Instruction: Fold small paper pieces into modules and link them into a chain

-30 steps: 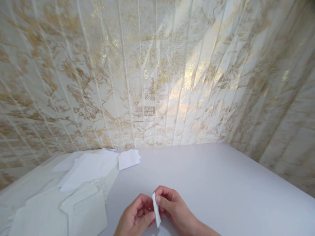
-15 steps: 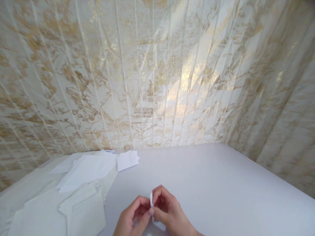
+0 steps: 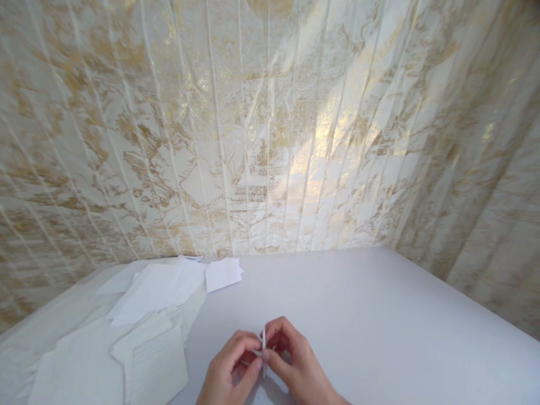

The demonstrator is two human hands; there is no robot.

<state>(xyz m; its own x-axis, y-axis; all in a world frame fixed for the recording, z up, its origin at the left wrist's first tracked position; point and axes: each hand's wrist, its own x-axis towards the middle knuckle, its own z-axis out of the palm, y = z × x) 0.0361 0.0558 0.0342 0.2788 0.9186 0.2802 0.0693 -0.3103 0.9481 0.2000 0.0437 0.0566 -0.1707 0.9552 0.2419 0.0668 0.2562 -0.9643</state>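
Note:
A small folded piece of white paper (image 3: 264, 368) is held between my two hands, just above the white tabletop and seen nearly edge-on. My left hand (image 3: 234, 363) pinches it from the left with thumb and fingertips; a thin flap points toward those fingers. From the other side, my right hand (image 3: 295, 357) grips it between thumb and bent fingers. Fingertips hide much of the paper, so its full folded shape cannot be made out.
Overlapping white sheets (image 3: 145, 295) and several greyish papers with faint lines (image 3: 158, 365) cover the table's left side. A small stack of white paper pieces (image 3: 223, 274) lies at the back. White-and-gold patterned curtain (image 3: 261, 140) borders the white tabletop (image 3: 379, 326).
The folded paper has turned more edge-on, and a flap now shows toward the left fingers. Both hands keep their pinch. The whole view has shifted slightly.

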